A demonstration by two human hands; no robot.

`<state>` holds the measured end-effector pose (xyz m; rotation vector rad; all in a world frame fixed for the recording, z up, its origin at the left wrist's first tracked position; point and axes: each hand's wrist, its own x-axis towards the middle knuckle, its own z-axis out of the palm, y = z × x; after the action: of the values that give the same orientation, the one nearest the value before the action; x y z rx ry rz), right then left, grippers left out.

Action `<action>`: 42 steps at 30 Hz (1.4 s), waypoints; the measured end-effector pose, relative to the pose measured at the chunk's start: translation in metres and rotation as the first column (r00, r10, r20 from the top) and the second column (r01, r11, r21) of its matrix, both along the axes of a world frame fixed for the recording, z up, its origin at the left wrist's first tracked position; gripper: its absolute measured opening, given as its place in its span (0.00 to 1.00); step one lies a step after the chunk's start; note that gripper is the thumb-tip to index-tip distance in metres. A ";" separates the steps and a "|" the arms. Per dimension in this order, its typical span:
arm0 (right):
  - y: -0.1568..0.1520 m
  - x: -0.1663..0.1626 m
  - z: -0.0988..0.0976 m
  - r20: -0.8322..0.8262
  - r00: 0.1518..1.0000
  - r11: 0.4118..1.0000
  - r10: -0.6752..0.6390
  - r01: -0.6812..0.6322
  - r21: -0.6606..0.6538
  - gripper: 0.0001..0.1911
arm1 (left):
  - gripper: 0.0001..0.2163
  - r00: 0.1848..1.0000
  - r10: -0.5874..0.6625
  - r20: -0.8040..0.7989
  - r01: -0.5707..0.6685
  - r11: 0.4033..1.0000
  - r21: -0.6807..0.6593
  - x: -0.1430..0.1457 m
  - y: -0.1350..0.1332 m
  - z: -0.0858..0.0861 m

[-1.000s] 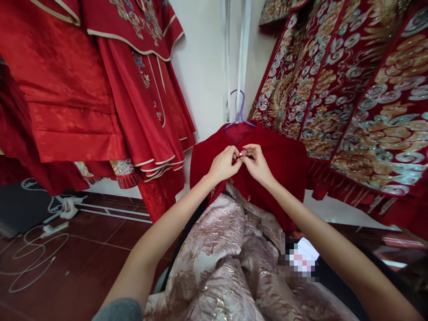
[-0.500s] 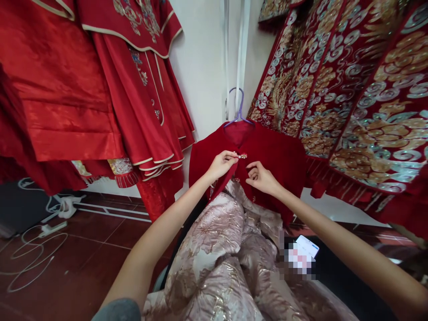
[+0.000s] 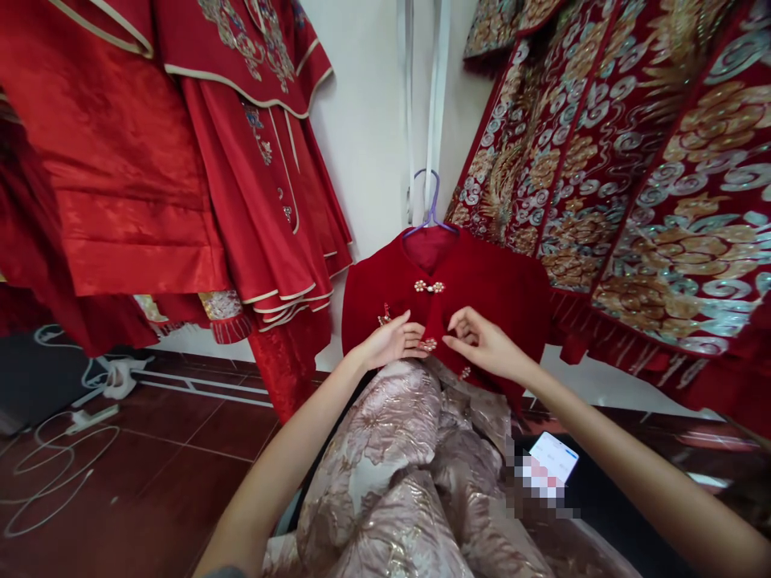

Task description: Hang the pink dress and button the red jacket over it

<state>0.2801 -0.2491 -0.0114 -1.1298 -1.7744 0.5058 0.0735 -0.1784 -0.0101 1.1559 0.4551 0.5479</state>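
A red velvet jacket (image 3: 506, 293) hangs on a purple hanger (image 3: 430, 215) in front of me. Its top clasp (image 3: 430, 286), beaded like small flowers, is joined across the front opening. My left hand (image 3: 394, 341) lies at the front edge, fingers fairly straight and their tips by the second clasp half (image 3: 428, 345). Whether they pinch any cloth, I cannot tell. To the right of the opening is my right hand (image 3: 482, 345), thumb and curled fingers apart, holding nothing visible. Another beaded clasp piece (image 3: 464, 373) sits below it. A beaded ornament (image 3: 384, 315) is on the jacket's left side.
Pale pink brocade fabric (image 3: 385, 449) spreads below the jacket. A lit phone (image 3: 552, 461) lies on a dark surface at right. Red garments (image 3: 253, 201) hang at left, an embroidered one (image 3: 650, 201) at right. A white cable (image 3: 66, 474) loops over the tiled floor.
My left hand has let go of the top clasp and moved down to the second one. The top clasp now shows joined. My right hand has dropped slightly, staying right of the opening.
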 end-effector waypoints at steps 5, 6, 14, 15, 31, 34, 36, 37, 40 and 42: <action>-0.011 -0.032 -0.010 -0.083 0.994 0.997 0.065 -0.067 -0.022 0.11 | 0.10 0.970 0.228 0.090 -0.225 0.974 -0.040 0.013 -0.008 -0.022; -0.011 -0.036 -0.012 -0.112 0.991 0.997 0.070 -0.073 -0.029 0.12 | 0.10 0.951 0.298 0.081 -0.299 0.954 -0.006 0.016 -0.010 -0.026; 0.003 -0.051 -0.023 -0.172 0.985 0.999 -0.007 0.000 -0.044 0.14 | 0.16 0.573 0.817 0.063 -0.679 0.430 0.595 0.014 -0.014 -0.024; 0.007 -0.051 -0.023 -0.185 0.982 0.999 -0.021 0.012 -0.053 0.14 | 0.21 0.514 0.854 0.083 -0.701 0.363 0.614 0.011 -0.012 -0.022; 0.061 -0.066 -0.010 -0.114 0.991 0.993 -0.072 0.083 0.087 0.09 | 0.27 0.570 0.822 0.010 -0.765 0.526 0.371 -0.015 0.012 -0.017; 0.063 -0.067 -0.013 -0.122 0.991 0.994 -0.063 0.073 0.079 0.09 | 0.23 0.644 0.759 0.098 -0.746 0.595 0.300 -0.017 0.017 -0.020; 0.063 -0.069 -0.014 -0.125 0.990 0.993 -0.066 0.077 0.086 0.09 | 0.21 0.626 0.766 0.145 -0.772 0.582 0.256 -0.018 0.018 -0.022; 0.063 -0.070 -0.014 -0.127 0.990 0.993 -0.066 0.077 0.089 0.09 | 0.19 0.622 0.767 0.159 -0.777 0.581 0.242 -0.018 0.017 -0.023; 0.064 -0.074 -0.014 -0.132 0.990 0.992 -0.058 0.072 0.103 0.09 | 0.17 0.649 0.737 0.191 -0.759 0.606 0.239 -0.019 0.015 -0.024; 0.065 -0.077 -0.015 -0.138 0.989 0.990 -0.058 0.075 0.119 0.10 | 0.16 0.664 0.721 0.199 -0.746 0.619 0.248 -0.020 0.012 -0.024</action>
<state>0.2027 -0.1844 -0.0260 -1.0403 -1.6231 0.4159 0.0538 -0.1659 -0.0339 1.2121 0.8066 1.4361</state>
